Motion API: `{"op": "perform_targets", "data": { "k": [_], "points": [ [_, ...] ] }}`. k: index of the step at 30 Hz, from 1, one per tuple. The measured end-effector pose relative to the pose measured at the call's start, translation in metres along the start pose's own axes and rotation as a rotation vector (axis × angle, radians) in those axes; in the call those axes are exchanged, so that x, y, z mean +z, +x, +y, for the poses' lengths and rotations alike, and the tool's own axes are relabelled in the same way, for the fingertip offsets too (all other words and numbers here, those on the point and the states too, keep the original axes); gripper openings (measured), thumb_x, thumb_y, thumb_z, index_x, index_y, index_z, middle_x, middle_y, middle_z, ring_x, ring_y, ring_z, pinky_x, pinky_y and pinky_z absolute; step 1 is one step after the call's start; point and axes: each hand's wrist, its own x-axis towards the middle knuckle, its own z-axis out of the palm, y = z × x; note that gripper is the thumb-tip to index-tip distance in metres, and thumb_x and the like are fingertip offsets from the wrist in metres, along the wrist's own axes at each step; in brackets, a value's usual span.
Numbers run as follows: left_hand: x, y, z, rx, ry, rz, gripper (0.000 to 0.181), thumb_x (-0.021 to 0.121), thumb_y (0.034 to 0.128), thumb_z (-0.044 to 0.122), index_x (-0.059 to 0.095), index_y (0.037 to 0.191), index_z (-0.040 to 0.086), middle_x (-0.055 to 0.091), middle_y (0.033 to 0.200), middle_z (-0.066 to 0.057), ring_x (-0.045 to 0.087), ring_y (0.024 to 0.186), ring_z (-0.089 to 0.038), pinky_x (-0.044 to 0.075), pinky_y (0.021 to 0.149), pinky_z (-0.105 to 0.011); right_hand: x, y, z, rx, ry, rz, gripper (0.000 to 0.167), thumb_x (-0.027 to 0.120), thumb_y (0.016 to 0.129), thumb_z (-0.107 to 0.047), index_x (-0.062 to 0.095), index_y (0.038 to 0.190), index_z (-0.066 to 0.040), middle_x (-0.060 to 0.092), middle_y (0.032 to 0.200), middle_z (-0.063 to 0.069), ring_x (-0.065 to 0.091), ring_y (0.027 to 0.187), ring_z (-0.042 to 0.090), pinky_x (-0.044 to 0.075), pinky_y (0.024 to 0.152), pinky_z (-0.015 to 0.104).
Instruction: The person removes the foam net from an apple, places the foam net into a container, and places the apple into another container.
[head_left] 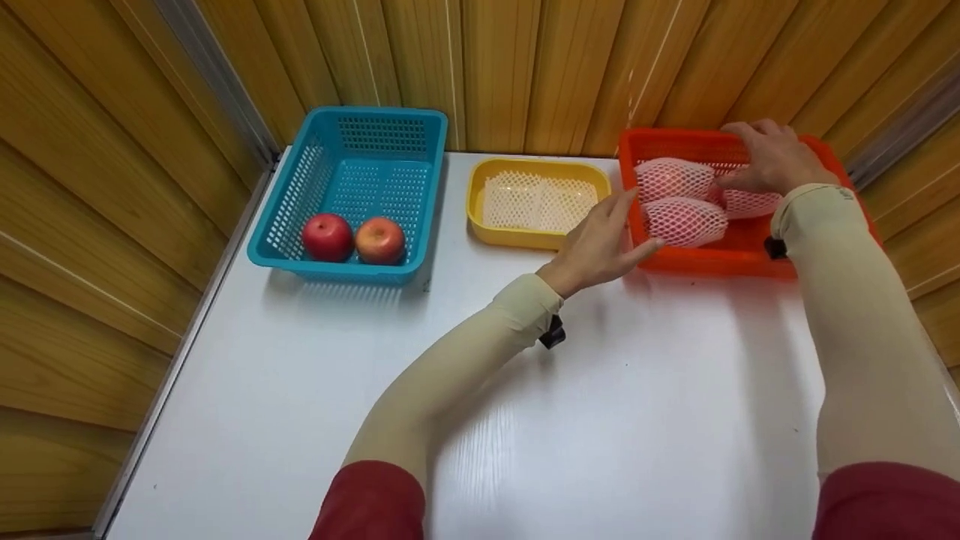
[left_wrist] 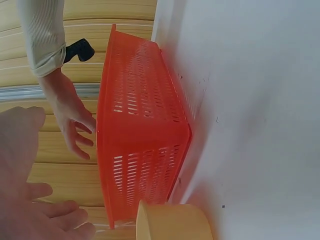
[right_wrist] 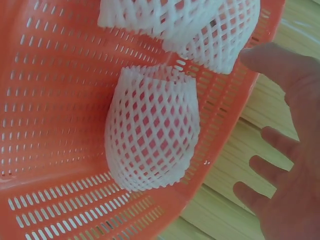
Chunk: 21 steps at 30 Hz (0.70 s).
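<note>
An orange-red basket [head_left: 712, 262] at the right holds several apples in white foam nets, among them a netted apple [head_left: 684, 222] near its left side. My right hand [head_left: 780, 161] is over the basket's back edge, fingers spread; in the right wrist view the hand [right_wrist: 295, 145] is beside a netted apple [right_wrist: 155, 130] and grips nothing. My left hand [head_left: 600, 244], fingers extended, hovers between the yellow container [head_left: 517, 238] and the basket's left side. The left wrist view shows that hand [left_wrist: 30, 185] holding nothing, beside the basket wall [left_wrist: 142, 120].
A blue basket [head_left: 345, 272] stands at the left with two bare apples, a red apple [head_left: 328, 237] and a paler apple [head_left: 380, 241]. White foam nets [head_left: 536, 201] lie in the yellow container. Wood-panelled walls enclose the white table [head_left: 300, 405].
</note>
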Motion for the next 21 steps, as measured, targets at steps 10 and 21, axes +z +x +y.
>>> {"op": "perform_targets", "data": {
  "k": [10,21],
  "points": [
    [0.023,0.012,0.008,-0.079,0.049,-0.094,0.090,0.054,0.0973,0.064,0.021,0.164,0.013,0.020,0.170,-0.006,0.026,0.153,-0.017,0.028,0.120,-0.028,0.003,0.002,0.016,0.066,0.031,-0.144,0.112,0.071,0.085,-0.066,0.012,0.165,-0.016,0.002,0.163,0.036,0.005,0.141,0.066,0.024,0.095,0.089],
    [0.031,0.017,0.004,-0.098,0.126,-0.092,0.078,0.055,0.1000,0.057,0.034,0.160,0.012,0.023,0.169,-0.004,0.030,0.152,-0.017,0.024,0.121,-0.024,-0.004,0.013,0.022,0.088,-0.009,-0.287,0.114,0.074,0.087,-0.058,0.004,0.165,-0.015,0.001,0.160,0.040,0.005,0.136,0.070,0.027,0.089,0.090]
  ]
}}
